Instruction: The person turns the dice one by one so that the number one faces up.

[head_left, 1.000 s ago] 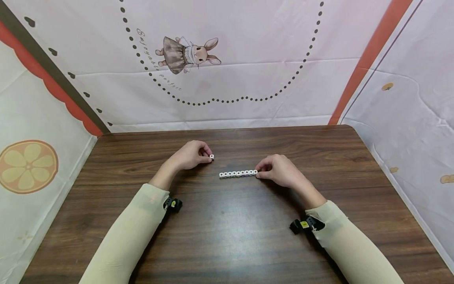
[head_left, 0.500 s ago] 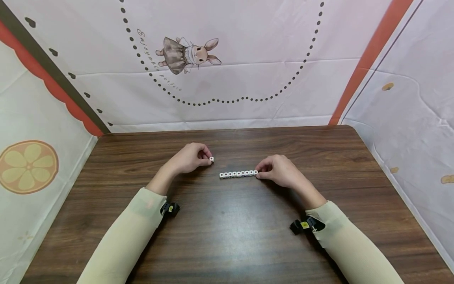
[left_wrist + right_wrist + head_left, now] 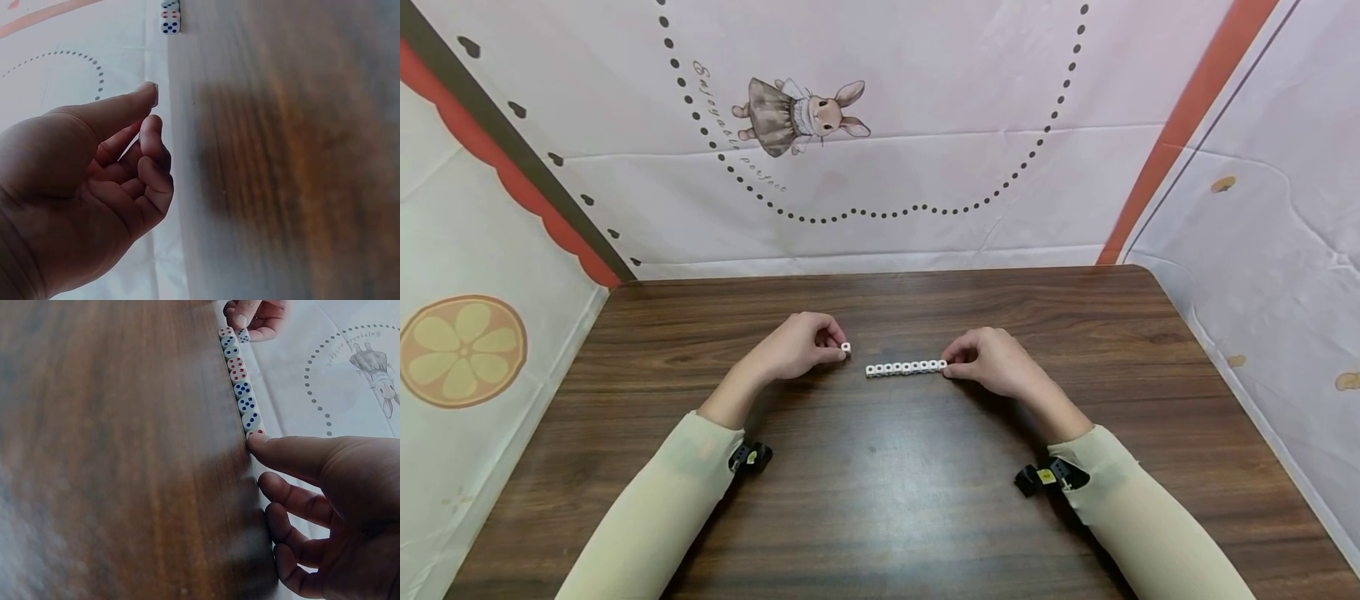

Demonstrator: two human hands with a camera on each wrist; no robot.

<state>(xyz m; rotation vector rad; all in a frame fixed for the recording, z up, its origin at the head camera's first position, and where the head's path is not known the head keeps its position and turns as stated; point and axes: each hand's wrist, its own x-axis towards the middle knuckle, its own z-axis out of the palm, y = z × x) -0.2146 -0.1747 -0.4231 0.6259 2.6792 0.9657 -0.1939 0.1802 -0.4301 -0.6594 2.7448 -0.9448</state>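
My left hand (image 3: 801, 346) pinches a single white die (image 3: 846, 347) between thumb and fingers, left of and behind the row's left end. In the left wrist view, the thumb of my left hand (image 3: 94, 162) hides that die. Several white dice (image 3: 906, 367) with red and blue pips form a straight row on the table. At the row's right end, my right hand (image 3: 992, 360) holds the last die (image 3: 255, 433) with thumb and fingertips. The right wrist view shows the row (image 3: 240, 381) running away from my thumb towards the other hand's die (image 3: 243, 335).
Brown wood-grain table (image 3: 880, 500) carries the dice. A pale cloth (image 3: 925, 167) with a printed rabbit hangs behind the far edge, and similar cloths hang at both sides. Black wrist cameras (image 3: 751, 457) sit at both sleeve cuffs.
My left hand has come nearer to me with its die, from behind the row to closer in line with it. My right hand and the row have stayed in place.
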